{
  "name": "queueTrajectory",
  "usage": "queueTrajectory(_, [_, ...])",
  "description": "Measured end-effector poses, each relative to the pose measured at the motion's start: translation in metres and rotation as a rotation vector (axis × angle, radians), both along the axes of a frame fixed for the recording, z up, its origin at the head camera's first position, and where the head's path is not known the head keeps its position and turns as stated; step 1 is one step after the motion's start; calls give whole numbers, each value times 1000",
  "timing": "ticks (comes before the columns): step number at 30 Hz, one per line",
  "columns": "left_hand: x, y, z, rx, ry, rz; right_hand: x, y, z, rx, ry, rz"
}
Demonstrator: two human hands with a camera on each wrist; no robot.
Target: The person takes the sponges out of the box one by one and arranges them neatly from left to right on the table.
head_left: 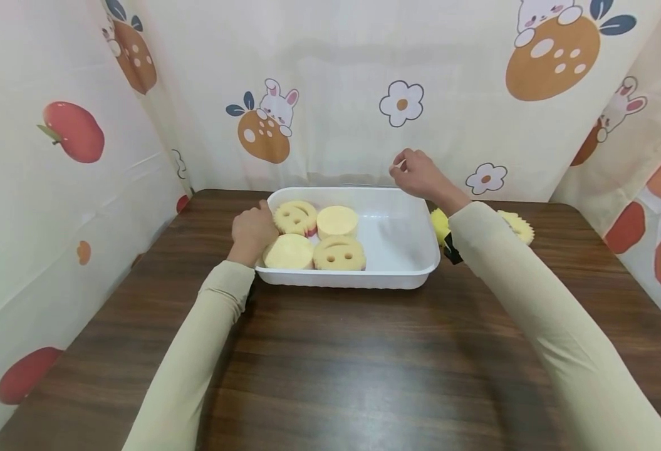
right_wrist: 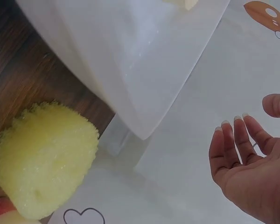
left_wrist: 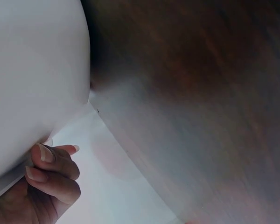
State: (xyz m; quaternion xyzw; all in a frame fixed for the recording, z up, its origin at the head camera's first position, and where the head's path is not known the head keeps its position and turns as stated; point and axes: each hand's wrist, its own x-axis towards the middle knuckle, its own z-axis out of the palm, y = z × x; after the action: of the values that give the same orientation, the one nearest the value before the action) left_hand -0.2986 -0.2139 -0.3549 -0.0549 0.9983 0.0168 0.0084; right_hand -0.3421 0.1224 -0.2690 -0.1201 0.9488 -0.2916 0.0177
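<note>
Just right of the tray, on the table: one yellow sponge and, farther right, one scalloped sponge, part hidden by your right sleeve.

Deciding relation, by judgement: the yellow sponge lies toward you and a little rightward from your right hand — beside the tray wall, outside it. Nearer hand: the right; your left hand sits at the opposite end. Long axis of the tray: left to right before you. Long axis of the yellow sponge: none clear; it looks roundish in the right wrist view.

Right fingers: loosely bent, thumb well apart from them, pinching nothing. Your hand hangs by the tray's far right corner, not touching it.

Left fingers: bent, pinching the tray's left rim.

Inside the tray, toward its left end, four pieces: far face sponge; far plain sponge, to its right; near plain sponge, beside your left hand; near face sponge, to the right of that — all lying flat.
</note>
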Motion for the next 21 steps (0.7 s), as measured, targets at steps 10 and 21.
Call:
queueTrajectory(10, [0,0,-1,-10,2,11,-6,-9,-1,8,-37,-9])
queueTrajectory(21, [-1,1,-2,-10,-1,4,-10,-14,-1,-7,-7,34])
